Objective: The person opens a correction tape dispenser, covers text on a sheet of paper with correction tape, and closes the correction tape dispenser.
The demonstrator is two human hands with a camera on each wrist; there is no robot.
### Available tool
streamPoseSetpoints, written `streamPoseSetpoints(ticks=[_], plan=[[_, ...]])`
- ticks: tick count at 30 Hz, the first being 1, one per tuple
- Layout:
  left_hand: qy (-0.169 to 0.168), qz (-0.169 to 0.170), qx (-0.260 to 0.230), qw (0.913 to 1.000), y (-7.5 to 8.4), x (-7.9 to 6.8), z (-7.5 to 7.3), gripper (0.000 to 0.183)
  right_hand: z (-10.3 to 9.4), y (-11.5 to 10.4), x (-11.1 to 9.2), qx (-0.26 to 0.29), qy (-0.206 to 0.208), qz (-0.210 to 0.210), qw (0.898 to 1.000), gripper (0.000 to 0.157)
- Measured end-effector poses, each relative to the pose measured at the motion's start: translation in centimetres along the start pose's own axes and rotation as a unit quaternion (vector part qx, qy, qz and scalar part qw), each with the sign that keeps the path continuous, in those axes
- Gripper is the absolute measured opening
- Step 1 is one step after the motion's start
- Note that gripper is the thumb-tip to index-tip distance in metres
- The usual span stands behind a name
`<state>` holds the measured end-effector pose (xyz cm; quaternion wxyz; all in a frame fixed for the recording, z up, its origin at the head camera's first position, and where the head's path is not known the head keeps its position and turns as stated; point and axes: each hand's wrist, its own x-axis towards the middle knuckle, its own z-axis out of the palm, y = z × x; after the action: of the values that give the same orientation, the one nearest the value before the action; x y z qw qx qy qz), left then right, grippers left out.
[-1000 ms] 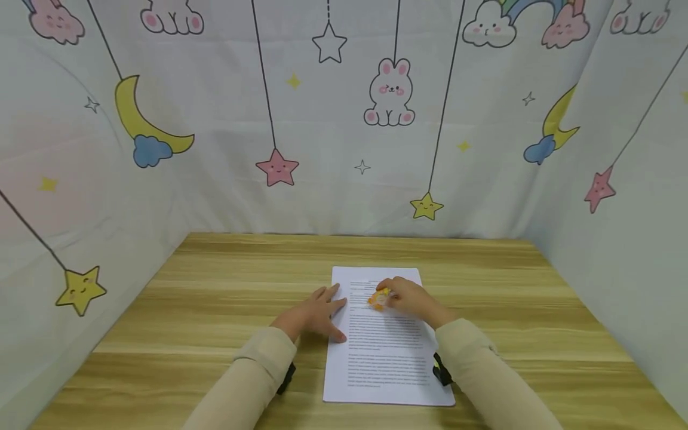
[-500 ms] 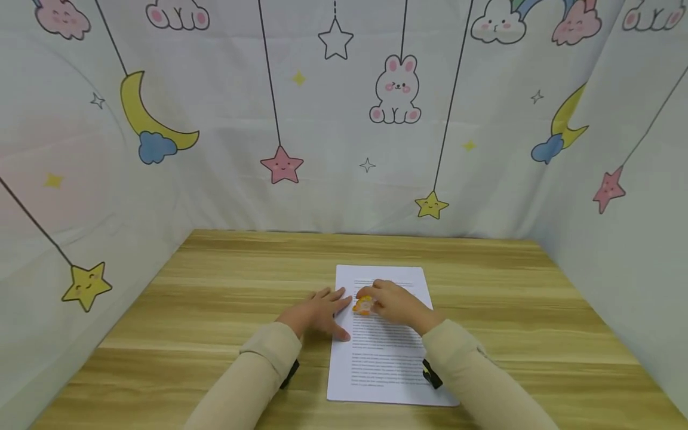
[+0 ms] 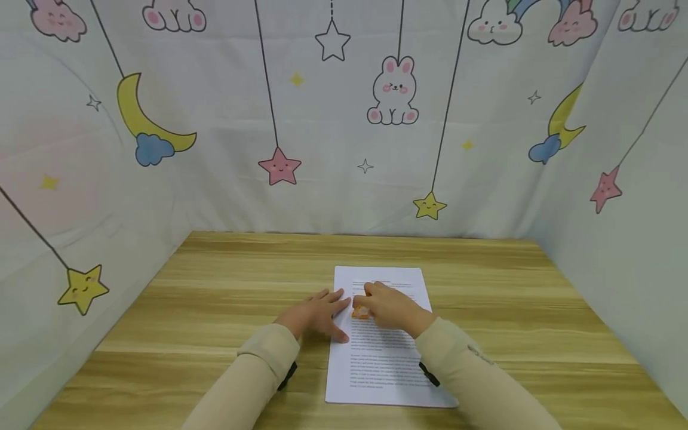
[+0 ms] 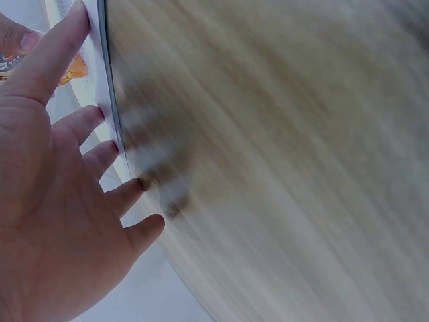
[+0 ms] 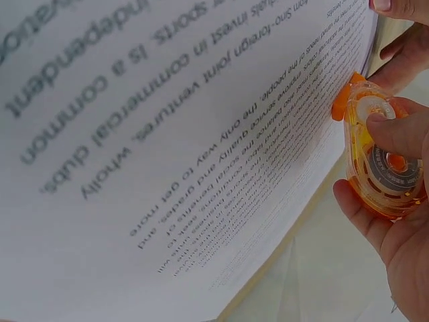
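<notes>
A printed sheet of paper [image 3: 387,364] lies on the table, several paragraphs of text on it. My right hand [image 3: 396,307] pinches an orange, see-through correction tape [image 5: 397,163] between thumb and fingers. In the right wrist view its round reel shows, and its orange tip end is right at the lines of print. In the head view, the tape is partly hidden by the fingers, near the left end of the upper text lines. My left hand [image 3: 317,315] is spread with straight fingers, its fingertips and thumb resting on the sheet's left margin, close to the tape.
The wood-grain table [image 3: 242,263] stretches around the sheet on every side. Behind and beside it hangs a white cloth [image 3: 226,197] printed with stars, moons and rabbits. Dark bands [image 3: 429,374] show under both sleeves.
My right hand has carried the correction tape left across the sheet and slightly down, toward the start of the text lines. The left hand has stayed in place on the margin.
</notes>
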<state>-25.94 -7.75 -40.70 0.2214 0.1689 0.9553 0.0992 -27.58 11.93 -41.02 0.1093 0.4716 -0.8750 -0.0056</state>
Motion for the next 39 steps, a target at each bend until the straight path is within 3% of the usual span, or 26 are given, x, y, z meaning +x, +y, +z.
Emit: streamPoseSetpoints(ticks=[6, 17, 21, 30, 39], plan=[[-0.003, -0.004, 0.004, 1.0, 0.1, 0.1, -0.1, 0.086, -0.5, -0.1, 0.2, -0.015, -0.054, 0.016, 0.998, 0.031], [-0.01, 0.0, 0.019, 0.9998, 0.2, 0.2, -0.3, 0.086, -1.2, 0.1, 0.1, -0.015, -0.083, 0.031, 0.996, 0.031], [-0.013, 0.001, 0.017, 0.9998, 0.2, 0.0, -0.3, 0.086, -1.0, 0.4, -0.1, -0.002, -0.075, 0.023, 0.997, 0.029], [-0.011, 0.001, 0.013, 0.9998, 0.1, 0.0, -0.2, 0.086, -0.4, 1.2, -0.2, 0.071, -0.002, 0.031, 0.997, 0.028], [-0.009, 0.0, 0.002, 1.0, 0.1, -0.1, -0.1, 0.086, -0.4, 0.2, 0.9, 0.068, -0.068, 0.056, 0.994, 0.029]])
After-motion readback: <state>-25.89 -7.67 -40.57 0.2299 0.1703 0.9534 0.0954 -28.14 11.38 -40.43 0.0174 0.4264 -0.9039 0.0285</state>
